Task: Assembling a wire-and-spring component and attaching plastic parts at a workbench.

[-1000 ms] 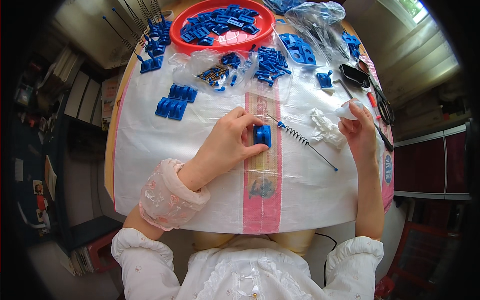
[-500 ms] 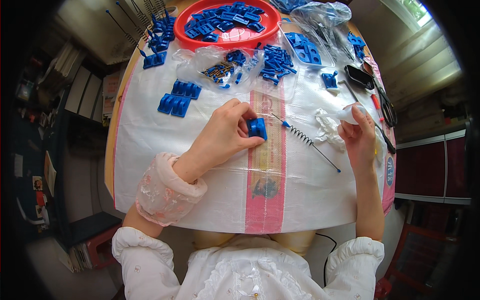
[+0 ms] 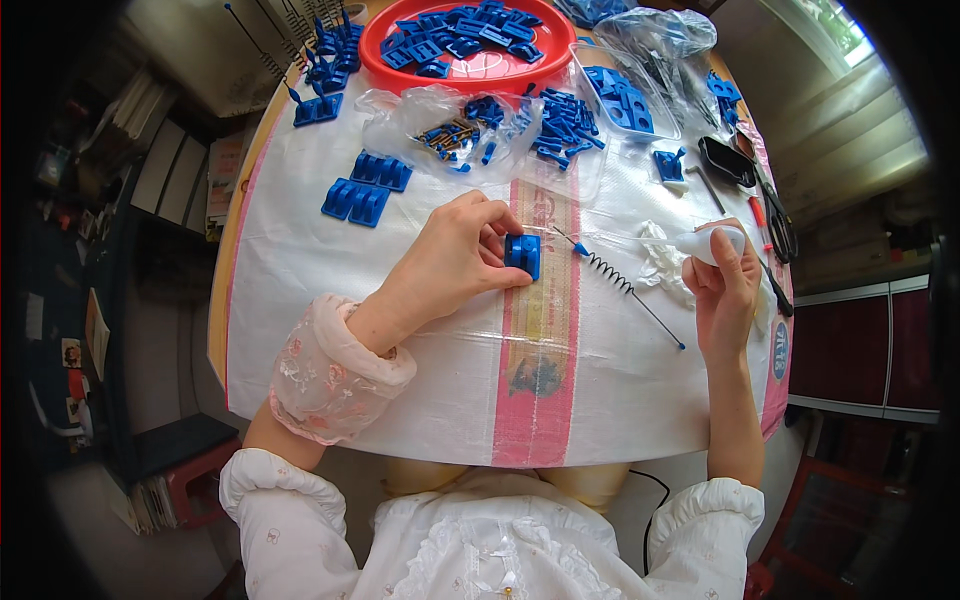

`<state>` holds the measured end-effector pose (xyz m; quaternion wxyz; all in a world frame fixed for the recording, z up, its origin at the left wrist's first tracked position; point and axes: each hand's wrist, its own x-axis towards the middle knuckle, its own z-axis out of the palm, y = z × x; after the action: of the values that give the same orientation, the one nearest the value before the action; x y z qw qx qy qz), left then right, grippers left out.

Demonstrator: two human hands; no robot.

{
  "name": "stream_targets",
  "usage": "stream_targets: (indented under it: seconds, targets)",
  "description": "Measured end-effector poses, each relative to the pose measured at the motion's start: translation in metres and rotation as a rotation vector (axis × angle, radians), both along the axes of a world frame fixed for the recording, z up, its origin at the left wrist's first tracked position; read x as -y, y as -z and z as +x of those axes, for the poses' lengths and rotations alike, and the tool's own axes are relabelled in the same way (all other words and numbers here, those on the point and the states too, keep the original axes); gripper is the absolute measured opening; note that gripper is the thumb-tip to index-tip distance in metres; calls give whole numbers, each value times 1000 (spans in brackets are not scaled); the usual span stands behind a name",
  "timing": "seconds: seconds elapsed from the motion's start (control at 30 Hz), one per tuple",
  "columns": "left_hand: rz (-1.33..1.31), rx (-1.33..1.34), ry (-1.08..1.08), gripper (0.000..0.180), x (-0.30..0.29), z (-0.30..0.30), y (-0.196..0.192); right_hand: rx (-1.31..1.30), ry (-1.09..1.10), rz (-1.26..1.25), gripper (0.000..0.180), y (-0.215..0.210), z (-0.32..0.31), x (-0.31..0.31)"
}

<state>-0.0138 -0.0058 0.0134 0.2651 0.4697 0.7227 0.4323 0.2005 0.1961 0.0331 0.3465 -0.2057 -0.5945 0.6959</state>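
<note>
My left hand [image 3: 432, 258] pinches a small blue plastic bracket [image 3: 523, 258] by its left side, between thumb and fingers, over the printed stripe of the table cover. Rounded ridges show on the bracket's face. Off to the right, my right hand [image 3: 727, 300] is closed around a small whitish squeeze bottle [image 3: 706, 244]. A long thin clear nozzle reaches from the bottle leftward, toward the bracket; where its tip ends is hard to see. Between my hands lies a black coiled spring wire [image 3: 610, 272] with a blue cone and a blue end tip. Crumpled white tissue [image 3: 664, 270] sits beside the bottle.
Two ridged blue brackets [image 3: 355, 202] lie at left. Behind are a red basin [image 3: 368, 50] of blue parts, a plastic bag [image 3: 385, 125] with small pieces, and a clear tray [image 3: 668, 128]. Spring-topped assemblies [image 3: 318, 108] stand far left; scissors [image 3: 782, 235] and a black case [image 3: 722, 160] lie right.
The blue bracket in my left hand has turned more upright. The bottle in my right hand now lies more level, its nozzle pointing left. The whole view has shifted slightly.
</note>
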Motion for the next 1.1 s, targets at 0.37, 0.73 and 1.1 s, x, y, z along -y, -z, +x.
stream_targets:
  seconds: [0.37,0.73,1.1]
  targets:
    - [12,11,41,35,1,-1,1,43,12,82,19,3,-2,2]
    - [42,29,18,36,-1,0,3,56,31,117,18,3,-1,4]
    - [45,22,26,34,-1,0,4,46,31,140,18,3,-1,4]
